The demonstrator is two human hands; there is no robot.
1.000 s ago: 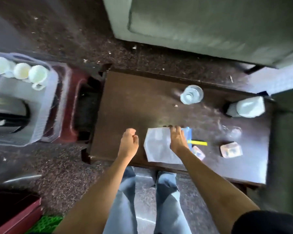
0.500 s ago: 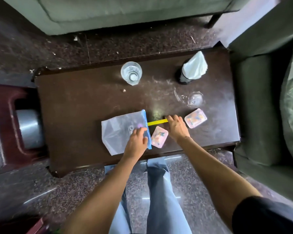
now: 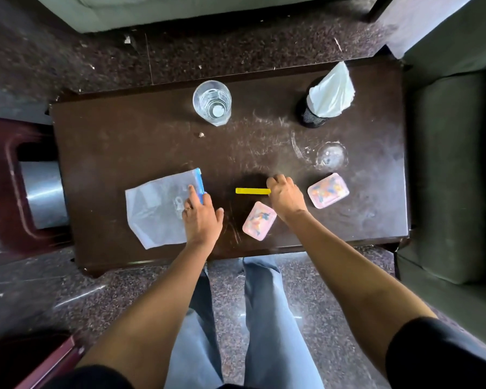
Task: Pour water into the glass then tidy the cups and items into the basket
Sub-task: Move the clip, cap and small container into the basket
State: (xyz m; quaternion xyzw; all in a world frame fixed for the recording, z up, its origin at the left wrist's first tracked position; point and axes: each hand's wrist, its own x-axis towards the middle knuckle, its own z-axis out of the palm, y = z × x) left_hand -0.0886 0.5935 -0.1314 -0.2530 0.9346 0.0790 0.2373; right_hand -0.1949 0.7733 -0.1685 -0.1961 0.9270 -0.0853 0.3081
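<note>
yellow stick [image 3: 252, 190] end hidden under right hand [image 3: 286, 196]

Bare forearms, black short sleeves [image 3: 443, 357] at both upper arms. Light blue jeans [image 3: 267, 318]. Ring [image 3: 187, 208] on left hand [image 3: 202, 217].

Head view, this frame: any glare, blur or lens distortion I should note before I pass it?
Head view: sharp at the centre, both the left hand and right hand crisp; wide-angle bending bows the table edges and stretches the forearms; soft window glare washes the scratched tabletop near the glass; the floor corners are dim.
</note>
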